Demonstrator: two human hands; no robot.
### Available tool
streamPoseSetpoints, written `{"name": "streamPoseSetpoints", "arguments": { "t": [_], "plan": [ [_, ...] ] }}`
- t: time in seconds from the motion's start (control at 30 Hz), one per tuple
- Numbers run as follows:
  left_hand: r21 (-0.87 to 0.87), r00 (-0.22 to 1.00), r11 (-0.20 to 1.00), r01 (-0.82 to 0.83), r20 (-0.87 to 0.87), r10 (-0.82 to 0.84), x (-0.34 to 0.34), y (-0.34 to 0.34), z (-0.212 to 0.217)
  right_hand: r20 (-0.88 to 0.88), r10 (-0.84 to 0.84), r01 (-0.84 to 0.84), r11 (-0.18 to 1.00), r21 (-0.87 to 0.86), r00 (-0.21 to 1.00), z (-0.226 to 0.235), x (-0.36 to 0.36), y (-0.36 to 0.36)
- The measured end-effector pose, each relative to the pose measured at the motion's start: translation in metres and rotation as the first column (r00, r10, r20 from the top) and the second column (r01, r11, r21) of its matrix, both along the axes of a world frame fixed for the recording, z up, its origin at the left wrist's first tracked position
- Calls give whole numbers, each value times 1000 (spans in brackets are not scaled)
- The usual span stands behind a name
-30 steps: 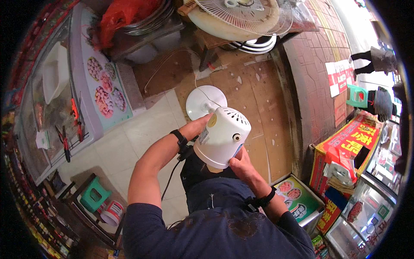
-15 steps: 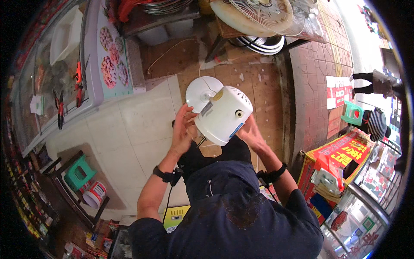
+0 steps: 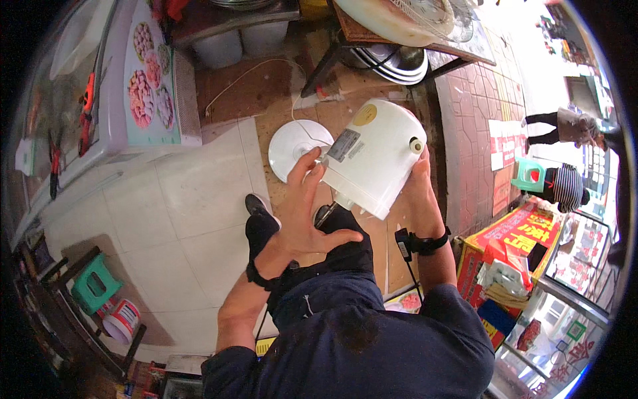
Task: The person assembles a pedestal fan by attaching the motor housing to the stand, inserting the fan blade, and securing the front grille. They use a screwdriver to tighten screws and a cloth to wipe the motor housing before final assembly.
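The white motor housing of an electric fan (image 3: 382, 156) is tilted in front of me, with a grey label and a round yellow sticker on its side. A metal shaft (image 3: 324, 216) juts from its near end. My right hand (image 3: 421, 186) grips the housing's right side, its fingers partly hidden behind it. At the lower left, my left hand (image 3: 299, 216) is spread, thumb stretched to the right, and its fingertips are by the housing's left edge. Whether they touch it I cannot tell. Beyond stands the fan's round white base (image 3: 287, 159), partly covered by the housing.
A thin cord (image 3: 232, 96) runs over the brown floor. At the far side, a wooden table (image 3: 458, 50) carries a fan grille (image 3: 432, 16). Pliers (image 3: 55, 169) lie on the freezer (image 3: 133, 163) at left. A green stool (image 3: 96, 282) stands lower left; people are at right.
The housing has turned and shifted right and up, its label now facing me more. My left hand has spread, thumb swung out below the housing. The view has shifted slightly.
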State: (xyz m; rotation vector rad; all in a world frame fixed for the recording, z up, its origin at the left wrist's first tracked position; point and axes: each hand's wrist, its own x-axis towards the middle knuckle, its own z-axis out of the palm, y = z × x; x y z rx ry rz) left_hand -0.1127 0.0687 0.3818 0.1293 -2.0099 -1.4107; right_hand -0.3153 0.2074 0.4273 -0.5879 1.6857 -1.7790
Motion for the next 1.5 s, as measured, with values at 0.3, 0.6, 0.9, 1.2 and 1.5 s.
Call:
{"name": "streamPoseSetpoints", "arguments": {
  "t": [0.3,0.6,0.9,1.2,1.5],
  "plan": [
    [-57,992,993,-107,58,110,19,-12,86,23,124,-124,992,7,992,11,-3,8],
    [-363,893,867,341,413,-178,-49,-34,129,115,132,-132,991,-2,985,33,-4,3],
    [948,910,297,-118,222,-350,5,-80,50,98,65,-72,995,62,993,30,4,11],
    [876,896,-257,409,-439,-67,12,-98,132,-39,-138,141,985,104,990,37,16,12],
    [853,865,329,406,-242,-439,-7,-71,187,-285,-226,229,973,-23,932,128,42,-31]
  ]
}}
